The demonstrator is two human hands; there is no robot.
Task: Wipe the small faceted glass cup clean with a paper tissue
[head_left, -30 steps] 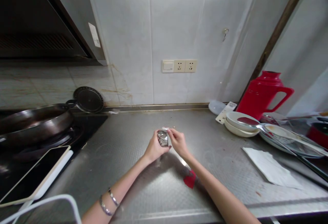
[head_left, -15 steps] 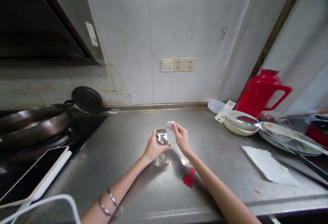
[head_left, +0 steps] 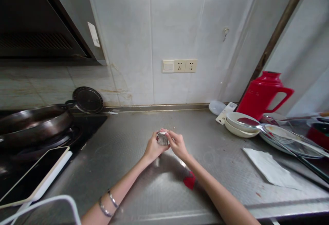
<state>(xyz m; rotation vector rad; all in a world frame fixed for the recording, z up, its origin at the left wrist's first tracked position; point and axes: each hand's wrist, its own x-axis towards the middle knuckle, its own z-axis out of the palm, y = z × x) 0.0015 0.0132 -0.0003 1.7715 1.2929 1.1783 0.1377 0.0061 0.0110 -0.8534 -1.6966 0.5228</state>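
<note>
Over the middle of the steel counter (head_left: 128,170), my left hand (head_left: 151,149) is closed around a small, shiny silver object (head_left: 162,139); its kind is unclear. My right hand (head_left: 179,145) pinches a small white scrap (head_left: 163,132), perhaps tissue, against the upper part of that object. Fingers of both hands cover some of the silver surface. A red scrap (head_left: 189,181) lies on the counter by my right forearm.
Left, a metal pan (head_left: 38,123) sits on the black stove, with a phone (head_left: 33,175) in front. On the right are a red thermos jug (head_left: 262,96), stacked bowls (head_left: 240,129), plates with long utensils, and a white paper napkin (head_left: 269,168).
My right hand has moved left and slightly down, bringing the white scrap from beside the silver object onto its top. My left hand has stayed nearly in place.
</note>
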